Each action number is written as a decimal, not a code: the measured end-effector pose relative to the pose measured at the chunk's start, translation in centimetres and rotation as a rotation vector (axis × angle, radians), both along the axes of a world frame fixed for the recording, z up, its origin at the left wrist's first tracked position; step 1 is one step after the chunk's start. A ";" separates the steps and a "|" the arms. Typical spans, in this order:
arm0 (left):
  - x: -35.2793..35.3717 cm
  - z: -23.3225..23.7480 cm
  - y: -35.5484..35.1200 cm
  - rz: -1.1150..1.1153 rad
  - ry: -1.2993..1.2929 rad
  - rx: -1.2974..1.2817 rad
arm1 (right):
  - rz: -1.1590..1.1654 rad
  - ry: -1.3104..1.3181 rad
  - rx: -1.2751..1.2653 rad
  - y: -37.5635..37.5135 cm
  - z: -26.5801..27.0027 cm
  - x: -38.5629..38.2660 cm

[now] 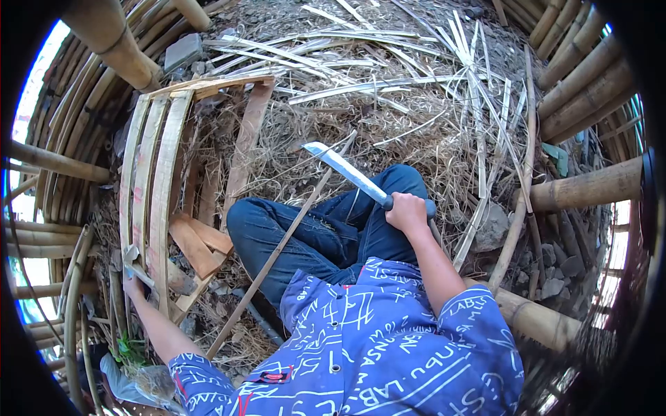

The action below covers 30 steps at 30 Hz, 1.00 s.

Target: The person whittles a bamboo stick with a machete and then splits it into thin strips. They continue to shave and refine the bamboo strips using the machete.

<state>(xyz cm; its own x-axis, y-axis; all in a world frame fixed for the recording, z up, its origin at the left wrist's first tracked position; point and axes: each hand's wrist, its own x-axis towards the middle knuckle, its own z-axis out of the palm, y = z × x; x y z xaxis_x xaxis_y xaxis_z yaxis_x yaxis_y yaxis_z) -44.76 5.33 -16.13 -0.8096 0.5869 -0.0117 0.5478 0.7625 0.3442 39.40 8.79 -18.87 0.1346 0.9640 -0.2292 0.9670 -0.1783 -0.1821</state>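
My right hand [408, 212] is closed around the dark handle of a machete [350, 173] above my bent right knee. Its long pale blade points forward and to the left. My left hand [132, 283] reaches out to the near left end of a slatted wooden crate [166, 152]. A small greyish piece [132, 255] shows at its fingers, which are too small to read clearly. Across my crossed legs, in jeans, a long thin bamboo strip [277, 251] lies diagonally. Short wood offcuts [194, 244] sit at the crate's near end.
Pale split bamboo strips [388, 87] are strewn ahead and to the right, over ground covered in shavings [333, 125]. Bamboo pole walls [583, 76] curve around on both sides. A thick pole [590, 184] juts in from the right, by a rock [491, 229].
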 end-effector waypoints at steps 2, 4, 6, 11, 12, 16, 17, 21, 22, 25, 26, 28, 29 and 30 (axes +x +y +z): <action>1.9 0.8 -1.0 0.020 0.102 0.001 | -0.007 -0.027 -0.010 0.1 0.1 0.0; 4.3 2.0 -1.4 0.036 0.199 0.051 | 0.007 -0.023 0.001 0.1 -0.3 0.1; 6.0 2.6 -1.5 0.021 0.228 0.121 | -0.009 -0.033 -0.001 0.1 -0.4 0.1; -0.5 -2.1 -2.9 -0.102 0.051 0.345 | 0.012 -0.042 0.007 0.1 -0.4 0.1; -1.5 -2.3 -3.1 -0.083 -0.035 0.307 | 0.008 -0.043 0.015 0.1 -0.6 0.0; -1.7 -1.7 -3.2 -0.040 -0.167 0.185 | -0.005 -0.039 0.004 0.0 -0.3 0.0; -1.2 -1.4 -3.1 -0.049 -0.168 0.183 | -0.007 -0.034 0.006 0.0 -0.2 -0.1; -1.1 -0.7 -3.4 -0.302 0.158 -0.315 | -0.012 -0.024 0.008 0.0 0.1 -0.1; -1.2 -0.6 -3.8 -0.417 0.327 -0.564 | -0.017 -0.024 0.007 0.0 0.0 -0.1; -1.9 -1.9 -4.2 -0.099 0.135 -0.245 | -0.016 -0.025 0.001 0.1 -0.4 0.1; -0.5 -1.3 -4.1 -0.013 0.111 -0.225 | -0.014 -0.023 0.000 0.1 -0.4 0.1; 2.6 0.4 -3.8 0.006 0.080 -0.207 | -0.016 -0.021 -0.005 0.0 -0.6 0.2; 3.4 0.8 -3.7 0.056 0.100 -0.247 | -0.016 -0.017 0.001 0.0 -0.7 0.2; 4.1 1.1 -3.6 0.107 0.120 -0.285 | -0.015 -0.013 0.009 0.0 -0.8 0.3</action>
